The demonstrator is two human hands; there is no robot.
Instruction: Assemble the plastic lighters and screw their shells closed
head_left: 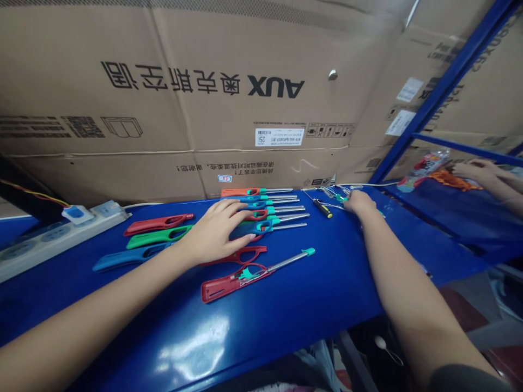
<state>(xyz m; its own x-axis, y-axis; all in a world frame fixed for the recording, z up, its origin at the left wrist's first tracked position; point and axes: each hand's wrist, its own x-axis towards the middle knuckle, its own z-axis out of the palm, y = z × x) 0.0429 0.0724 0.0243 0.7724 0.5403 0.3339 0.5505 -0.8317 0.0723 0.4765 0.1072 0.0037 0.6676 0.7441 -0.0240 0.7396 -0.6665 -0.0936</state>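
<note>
My left hand [223, 228] lies palm down, fingers stretched out, over a row of long-nosed gas lighters [263, 227] with red, blue and orange handles. Their metal tubes point right. Closer to me, an opened red lighter half-shell [218, 287] holds a teal trigger, thin wires and a metal tube [288, 261] with a teal tip. Farther right, my right hand [359, 204] is closed among loose metal tubes and teal parts [341, 197]; what its fingers grip is hidden. A black and yellow screwdriver [322, 208] lies just left of it.
Red, green [159, 236] and blue handle shells lie left of my left hand. A white power strip [57, 234] runs along the left side. Behind the blue table [261, 337] stands a large cardboard box [183, 120]. At right are a blue frame, a bottle [423, 170] and another person's hands [476, 170].
</note>
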